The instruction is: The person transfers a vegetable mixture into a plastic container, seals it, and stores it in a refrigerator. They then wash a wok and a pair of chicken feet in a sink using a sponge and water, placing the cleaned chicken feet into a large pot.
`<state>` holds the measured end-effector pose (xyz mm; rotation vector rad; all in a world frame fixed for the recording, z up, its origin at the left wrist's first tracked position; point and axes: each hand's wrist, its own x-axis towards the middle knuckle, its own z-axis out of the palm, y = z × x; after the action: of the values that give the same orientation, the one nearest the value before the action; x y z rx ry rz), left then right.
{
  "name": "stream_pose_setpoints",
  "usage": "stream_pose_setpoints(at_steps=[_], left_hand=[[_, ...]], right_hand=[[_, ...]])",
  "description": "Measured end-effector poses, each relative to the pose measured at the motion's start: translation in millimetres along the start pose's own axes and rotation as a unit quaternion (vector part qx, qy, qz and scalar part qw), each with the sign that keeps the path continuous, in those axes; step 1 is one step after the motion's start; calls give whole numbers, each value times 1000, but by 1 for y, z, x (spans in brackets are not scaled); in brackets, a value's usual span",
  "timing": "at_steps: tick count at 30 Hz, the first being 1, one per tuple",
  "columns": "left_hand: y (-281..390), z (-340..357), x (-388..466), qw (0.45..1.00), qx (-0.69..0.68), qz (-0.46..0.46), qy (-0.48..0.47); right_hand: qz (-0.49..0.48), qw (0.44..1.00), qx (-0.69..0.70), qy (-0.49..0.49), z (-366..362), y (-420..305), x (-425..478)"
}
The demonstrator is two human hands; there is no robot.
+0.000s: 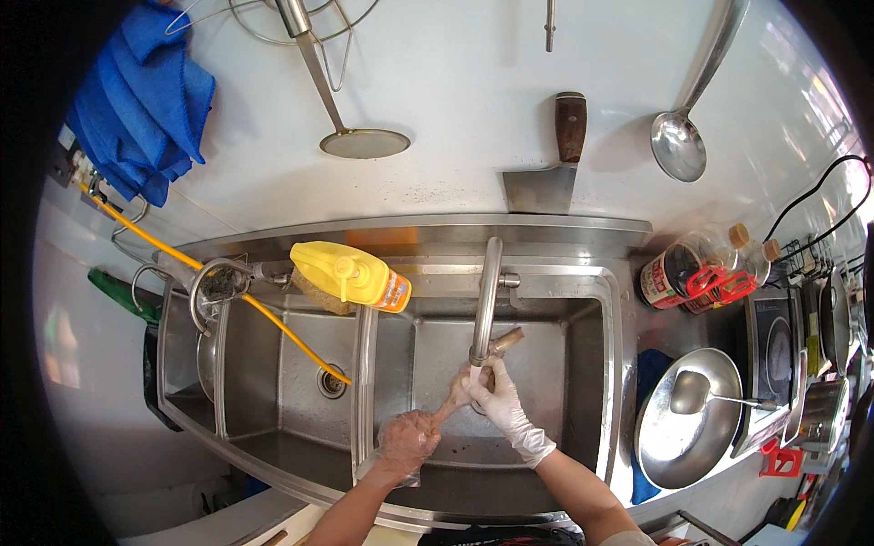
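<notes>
Over the right basin of the steel sink, both hands hold a long, pale piece of raw meat [448, 404], which looks like a leg or joint. My left hand [410, 440], in a clear plastic glove, grips its near end. Farther along, my right hand [504, 403], in a white disposable glove, is closed on the middle, beneath the faucet spout [485, 307]. Water seems to run from the spout onto the meat by my right fingers. The far end [509, 339] sticks out behind the spout. My hands partly cover the basin's drain.
A yellow detergent bottle [348, 276] stands behind the divider. A yellow hose [300, 341] reaches into the left basin [300, 409]. On the right are sauce bottles [669, 273] and a steel wok [683, 450]. A cleaver [543, 188] hangs on the wall.
</notes>
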<state>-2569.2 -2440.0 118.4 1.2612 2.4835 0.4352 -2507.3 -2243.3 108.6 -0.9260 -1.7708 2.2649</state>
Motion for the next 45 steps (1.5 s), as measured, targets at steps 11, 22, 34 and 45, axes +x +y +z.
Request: stream_pose_setpoints(at_steps=[11,22,34,45], left_hand=[[-15,17,-10,996,1,65,59],[-24,31,17,982,-12,158,106],[14,48,80,438,-848,-297,-31],[40,44,29,449,-797,-361,-182]], right_hand=[[224,962,40,-153,-32,-27,9],[151,914,-64,-372,-32,-68,-14],[-219,932,-227,-177,-37,-13,-21],[26,966,-258,-4,-57,44,-55]])
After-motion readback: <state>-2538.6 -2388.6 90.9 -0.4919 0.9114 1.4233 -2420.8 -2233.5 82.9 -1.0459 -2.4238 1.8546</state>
